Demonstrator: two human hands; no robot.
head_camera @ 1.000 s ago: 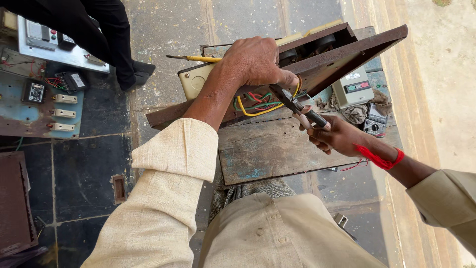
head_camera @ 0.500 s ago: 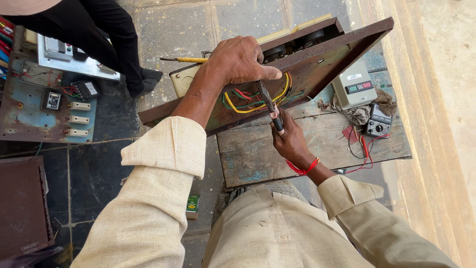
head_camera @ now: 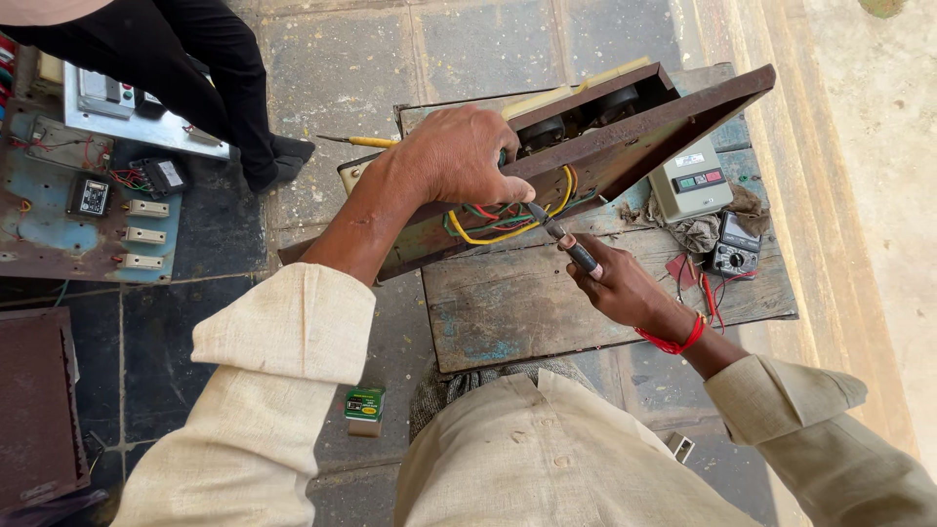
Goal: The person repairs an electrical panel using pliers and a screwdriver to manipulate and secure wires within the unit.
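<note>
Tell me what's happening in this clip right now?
A person stands over a worn wooden table and tilts a rusty metal panel up on edge with the left hand. The right hand holds a dark-handled tool, its tip pointed into the yellow, green and red wires on the panel's underside. A grey switch box and a multimeter lie on the table; a yellow-handled screwdriver lies behind the panel. Another person's dark-trousered legs stand nearby.

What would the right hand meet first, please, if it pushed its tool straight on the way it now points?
Probably the bundle of coloured wires under the tilted rusty panel: the right hand aims its tool up-left at them, though depth is unclear.
</note>
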